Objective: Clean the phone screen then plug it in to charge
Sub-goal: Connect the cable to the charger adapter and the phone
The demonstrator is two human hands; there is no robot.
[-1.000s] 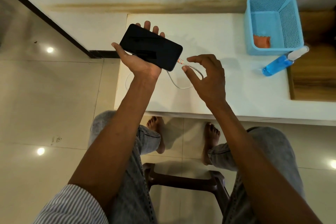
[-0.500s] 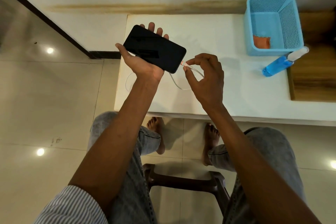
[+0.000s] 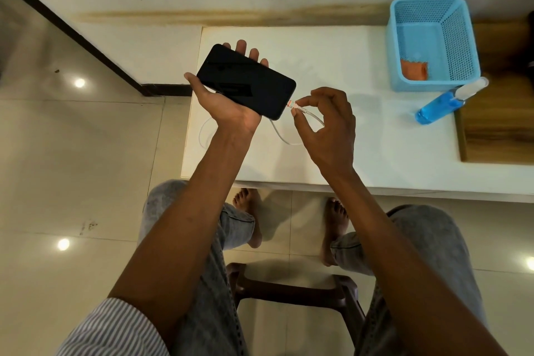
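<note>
The left hand cradles the phone from beneath, screen up and dark, above the left end of the white table; its thumb hooks the near edge and 4 fingertips wrap the far edge. The right hand pinches the charging cable plug between thumb and index finger at the phone's end, its other 3 fingers loosely curled.

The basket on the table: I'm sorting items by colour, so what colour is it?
Light blue, with perforated mesh walls; the basket shows clearly in the head view.
</note>
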